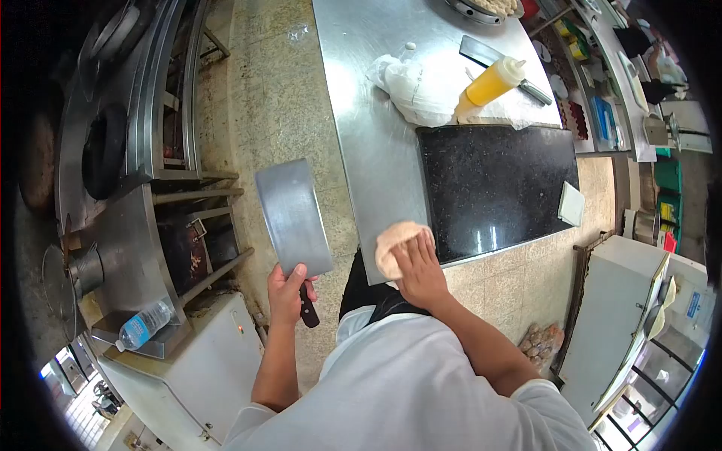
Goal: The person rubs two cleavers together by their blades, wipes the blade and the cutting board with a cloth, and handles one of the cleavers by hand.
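My left hand [286, 299] is wrapped around the dark handle of a cleaver [295, 218], whose broad steel blade points up, away from me, over the floor left of the table. My right hand [421, 274] has its fingers over a soft, pale peach cloth [392, 246] at the near corner of the steel table [376, 173]. My fingers partly cover the cloth. Just beyond lies a black stone slab [500, 192] set on the table, with a small white folded piece [571, 204] on its right edge.
Farther back on the table are a white plastic bag [417, 90], a yellow squeeze bottle [492, 84], another cleaver [481, 51] and a pan [481, 10] of pale food. A water bottle [144, 325] lies at left near a white cabinet [203, 376]. Shelving stands at right.
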A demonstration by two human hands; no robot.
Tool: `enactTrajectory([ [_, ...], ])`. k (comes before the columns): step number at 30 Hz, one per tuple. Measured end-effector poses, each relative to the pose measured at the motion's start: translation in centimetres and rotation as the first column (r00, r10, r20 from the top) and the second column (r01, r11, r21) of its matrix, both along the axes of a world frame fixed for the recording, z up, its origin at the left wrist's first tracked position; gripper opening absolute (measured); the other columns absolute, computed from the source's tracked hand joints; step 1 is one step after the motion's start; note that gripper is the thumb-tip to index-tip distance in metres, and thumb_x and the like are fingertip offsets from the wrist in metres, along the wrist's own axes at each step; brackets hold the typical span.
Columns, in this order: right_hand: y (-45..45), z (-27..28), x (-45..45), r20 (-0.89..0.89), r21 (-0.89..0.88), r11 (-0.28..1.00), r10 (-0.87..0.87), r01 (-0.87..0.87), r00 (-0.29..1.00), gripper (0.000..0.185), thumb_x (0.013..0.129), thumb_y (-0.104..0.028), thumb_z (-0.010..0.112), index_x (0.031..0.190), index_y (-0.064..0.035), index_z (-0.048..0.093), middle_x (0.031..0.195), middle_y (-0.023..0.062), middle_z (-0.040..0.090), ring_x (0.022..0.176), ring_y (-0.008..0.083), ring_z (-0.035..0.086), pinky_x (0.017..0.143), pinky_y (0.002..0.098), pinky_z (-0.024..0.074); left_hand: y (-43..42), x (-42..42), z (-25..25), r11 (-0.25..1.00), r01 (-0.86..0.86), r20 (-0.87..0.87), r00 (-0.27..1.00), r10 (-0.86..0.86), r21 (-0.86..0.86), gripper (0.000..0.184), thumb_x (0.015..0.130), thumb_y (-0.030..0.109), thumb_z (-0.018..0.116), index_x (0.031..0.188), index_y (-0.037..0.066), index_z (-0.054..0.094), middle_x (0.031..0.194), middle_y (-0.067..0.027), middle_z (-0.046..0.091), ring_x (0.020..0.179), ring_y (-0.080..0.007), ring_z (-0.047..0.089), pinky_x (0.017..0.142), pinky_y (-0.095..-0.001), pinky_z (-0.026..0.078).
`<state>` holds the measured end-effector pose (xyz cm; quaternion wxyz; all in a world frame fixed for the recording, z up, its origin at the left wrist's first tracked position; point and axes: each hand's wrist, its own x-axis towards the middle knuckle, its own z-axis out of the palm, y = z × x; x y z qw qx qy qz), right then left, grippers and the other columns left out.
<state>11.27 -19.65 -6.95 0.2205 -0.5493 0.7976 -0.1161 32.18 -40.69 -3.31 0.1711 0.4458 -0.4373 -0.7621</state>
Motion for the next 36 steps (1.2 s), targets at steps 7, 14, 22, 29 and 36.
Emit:
enactTrajectory([
  [7, -15.0, -3.5, -7.8, -0.148, -0.288, 0.919, -0.319, 0.267, 0.936, 0.068, 0.086, -0.03, 0.061, 0.144, -0.0025, 0.039, 0.143, 0.0326, 0.037, 0.139, 0.0546, 0.025, 0.116, 0.0606, 0.0185, 0.0, 0.0, 1.7, 0.996, 0.036, 0.062, 0.998, -0.031, -0.076, 0.028, 0.095, 0.027, 0.065, 0.1, 0.001, 0.058, 0.08, -0.0104, 0.065, 0.049, -0.0137, 0.056, 0.046, -0.0272, 0.048],
  [14, -14.2, -3.3, -3.2, -0.282, -0.084, 0.988, 0.103, -0.131, 0.954, 0.067, 0.084, -0.03, 0.065, 0.143, -0.0078, 0.042, 0.144, 0.0256, 0.041, 0.142, 0.0476, 0.026, 0.116, 0.0593, 0.0203, 0.6, -2.9, 3.5, 0.979, 0.155, 0.003, 0.988, -0.156, -0.136, 0.027, 0.095, 0.026, 0.064, 0.102, 0.0, 0.059, 0.08, -0.0096, 0.065, 0.05, -0.0136, 0.056, 0.047, -0.0273, 0.048],
  [22, 3.7, -2.9, -1.4, 0.085, -0.266, 0.964, 0.056, -0.032, 0.995, 0.054, 0.077, -0.009, 0.065, 0.13, -0.0141, 0.058, 0.14, 0.0124, 0.053, 0.137, 0.0327, 0.043, 0.111, 0.0428, 0.0366, 1.3, -6.8, 1.8, 0.978, 0.209, -0.017, 0.978, -0.208, 0.021, 0.025, 0.094, 0.019, 0.064, 0.11, 0.002, 0.055, 0.081, -0.0103, 0.065, 0.046, -0.0131, 0.054, 0.044, -0.0284, 0.049],
  [29, 9.5, 5.2, -0.8, 0.372, -0.202, 0.725, -0.566, 0.659, 0.736, 0.047, 0.073, 0.001, 0.063, 0.118, -0.0122, 0.061, 0.109, 0.0134, 0.059, 0.107, 0.0371, 0.059, 0.088, 0.0449, 0.0493, 3.8, -13.7, -0.3, 0.849, 0.523, -0.232, 0.838, -0.494, 0.081, 0.028, 0.094, 0.017, 0.063, 0.118, 0.007, 0.053, 0.078, -0.0092, 0.062, 0.048, -0.0134, 0.055, 0.043, -0.0262, 0.048],
  [36, 24.8, 13.4, 4.4, 0.148, -0.353, -0.041, -0.989, 0.935, 0.013, 0.048, 0.074, 0.003, 0.065, 0.119, -0.0118, 0.06, 0.112, 0.0153, 0.057, 0.104, 0.0381, 0.06, 0.087, 0.0438, 0.0511, 9.6, -21.6, 2.5, 0.598, 0.799, -0.334, 0.548, -0.767, -0.061, 0.026, 0.094, 0.018, 0.063, 0.115, 0.006, 0.054, 0.08, -0.0073, 0.061, 0.051, -0.0115, 0.054, 0.046, -0.0243, 0.049],
])
